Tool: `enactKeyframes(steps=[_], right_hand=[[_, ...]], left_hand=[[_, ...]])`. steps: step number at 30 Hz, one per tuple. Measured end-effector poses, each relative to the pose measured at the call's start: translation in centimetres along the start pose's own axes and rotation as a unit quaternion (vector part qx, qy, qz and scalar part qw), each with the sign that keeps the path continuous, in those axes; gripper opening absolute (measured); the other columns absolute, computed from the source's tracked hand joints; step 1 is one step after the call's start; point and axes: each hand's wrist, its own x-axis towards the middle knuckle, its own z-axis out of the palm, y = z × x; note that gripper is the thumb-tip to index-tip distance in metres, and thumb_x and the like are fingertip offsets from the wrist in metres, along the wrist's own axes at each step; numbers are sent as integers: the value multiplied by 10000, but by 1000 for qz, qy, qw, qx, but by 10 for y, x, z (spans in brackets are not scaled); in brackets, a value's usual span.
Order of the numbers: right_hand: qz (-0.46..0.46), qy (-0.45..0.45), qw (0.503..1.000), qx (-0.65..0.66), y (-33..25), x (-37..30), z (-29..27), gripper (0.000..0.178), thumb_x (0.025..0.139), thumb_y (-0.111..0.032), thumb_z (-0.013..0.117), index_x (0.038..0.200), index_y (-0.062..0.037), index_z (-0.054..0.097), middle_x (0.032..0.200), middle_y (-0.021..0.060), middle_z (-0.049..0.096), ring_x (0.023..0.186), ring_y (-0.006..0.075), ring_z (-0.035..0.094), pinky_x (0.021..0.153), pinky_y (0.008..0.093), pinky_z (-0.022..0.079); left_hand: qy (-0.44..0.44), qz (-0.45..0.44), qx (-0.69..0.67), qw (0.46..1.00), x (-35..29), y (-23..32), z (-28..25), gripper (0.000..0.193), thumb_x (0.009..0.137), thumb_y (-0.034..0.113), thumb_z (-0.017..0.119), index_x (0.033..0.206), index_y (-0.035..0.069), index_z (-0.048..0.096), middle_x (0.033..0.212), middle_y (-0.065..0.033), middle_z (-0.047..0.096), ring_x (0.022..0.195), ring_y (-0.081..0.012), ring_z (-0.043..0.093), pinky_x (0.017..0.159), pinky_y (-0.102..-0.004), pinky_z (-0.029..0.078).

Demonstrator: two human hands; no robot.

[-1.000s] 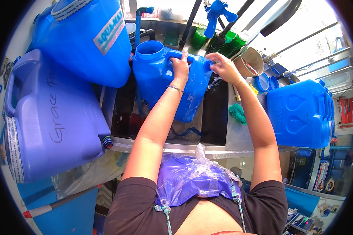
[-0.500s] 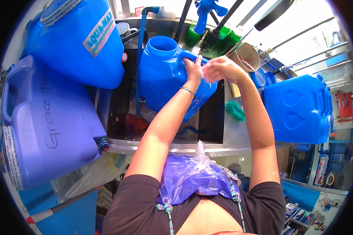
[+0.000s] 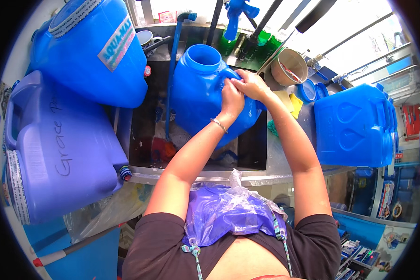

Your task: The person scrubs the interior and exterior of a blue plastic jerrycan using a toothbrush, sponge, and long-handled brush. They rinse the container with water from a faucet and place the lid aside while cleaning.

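A blue plastic water jug (image 3: 196, 100) stands tilted in a dark sink (image 3: 137, 135), its round mouth uncapped and facing up. My left hand (image 3: 232, 99) is closed around the jug's handle from the near side. Just beyond it, my right hand (image 3: 254, 87) closes over the same handle, the two hands touching. Parts of the handle and several fingertips are hidden beneath them. A thin blue pipe (image 3: 171, 70) runs down into the sink at the jug's left.
At left, a large blue jug (image 3: 86, 60) and a violet-blue jug (image 3: 74, 144) crowd the sink. More blue jugs (image 3: 352, 123) stand at right, near blue lids (image 3: 308, 90), a beige bucket (image 3: 284, 74), a yellow cloth or sponge (image 3: 295, 106) and a green scrubber (image 3: 272, 128). A blue tap handle (image 3: 238, 18) hangs above.
My right hand, blurred and beside the handle before, now grips it next to my left hand. The jug has shifted slightly right. My right arm now covers more of the green scrubber.
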Motion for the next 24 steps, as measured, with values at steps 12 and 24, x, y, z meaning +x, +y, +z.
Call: enactKeyframes(steps=[12,24], right_hand=[[233,-111,879,400,5,-15,9,395,894,-420,669,893,-40,563,660,37,536,513,158,566,458,288,455],[153,116,946,260,32,-92,40,409,899,-367,661,1058,7,611,888,150,678,801,250,672,732,362,530]], left_hand=[[-143,225,132,955,-94,6,-67,443,937,330,521,1241,16,590,1308,-188,567,1328,-388,426,1160,-564,159],[-127,100,227,960,-44,-1,-54,1185,567,379,909,1514,214,216,1514,-263,204,1372,-475,259,1108,-547,288]])
